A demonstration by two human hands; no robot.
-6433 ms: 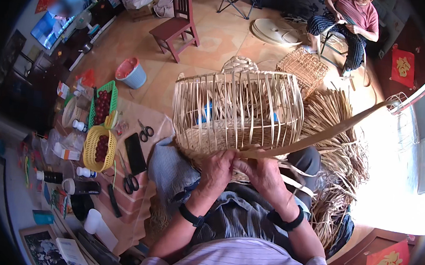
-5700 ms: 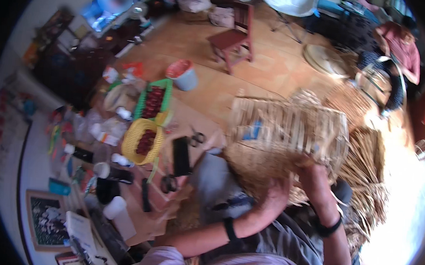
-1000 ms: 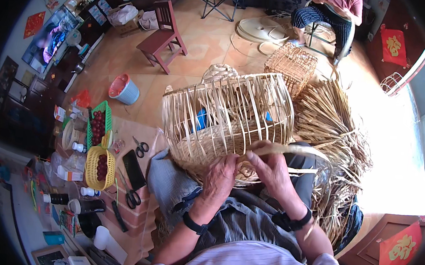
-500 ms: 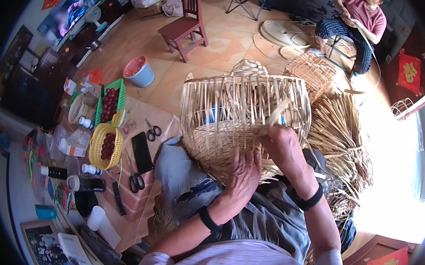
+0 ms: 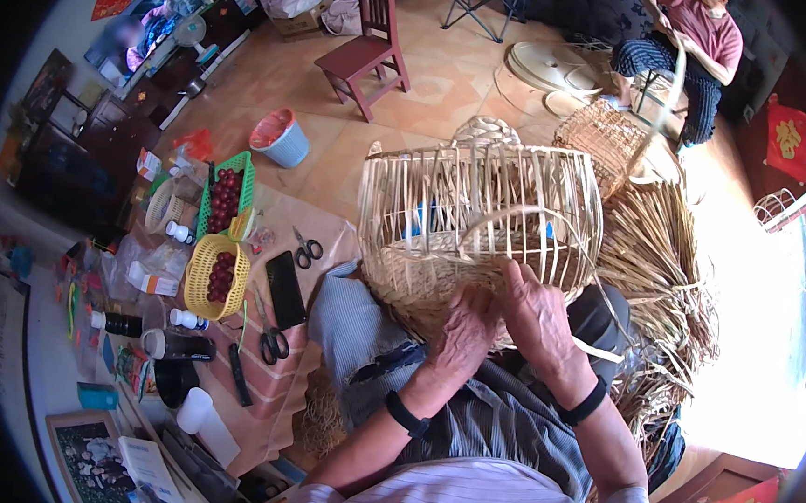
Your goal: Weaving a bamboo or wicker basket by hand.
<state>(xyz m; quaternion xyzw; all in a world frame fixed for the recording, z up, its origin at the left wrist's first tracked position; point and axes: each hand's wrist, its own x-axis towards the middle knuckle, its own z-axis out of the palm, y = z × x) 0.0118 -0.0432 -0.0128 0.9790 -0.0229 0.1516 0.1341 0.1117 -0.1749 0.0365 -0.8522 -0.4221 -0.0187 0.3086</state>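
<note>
Basket: a half-woven, pale bamboo-strip basket frame point(image 5: 480, 224) with open upright ribs lies on its side on the person's lap, at the centre of the view.
Loose strip: a thin, pale bamboo strip point(image 5: 527, 215) arcs across the front of the ribs, from about 9 o'clock of the frame over to 3 o'clock.
Left hand point(image 5: 465, 335): pressed to the woven base of the basket at its 6 o'clock edge; fingers curled close together on the weave, a dark band at the wrist.
Right hand point(image 5: 539, 317): just beside the left hand, touching the same lower edge; fingers bent narrow on the strips. Whether they pinch the loose strip I cannot tell.
Straw pile: a heap of dry, tan split-bamboo strands point(image 5: 663, 270) lies on the floor at 3 o'clock of the basket.
Tabletop: a low tabletop with a striped cloth point(image 5: 272, 392) stands at 9 o'clock, carrying a yellow plastic basket of red fruit point(image 5: 217, 276), a green plastic tray of red fruit point(image 5: 224, 197), small scissors point(image 5: 307, 248) and a black phone point(image 5: 285, 289).
Floor: a red-rimmed blue plastic bucket point(image 5: 280, 137) at 10 o'clock, a dark red wooden stool point(image 5: 366, 51) at 11 o'clock.
Another person: seated at 1 o'clock, well apart, beside a second small woven bamboo cage point(image 5: 602, 139).
</note>
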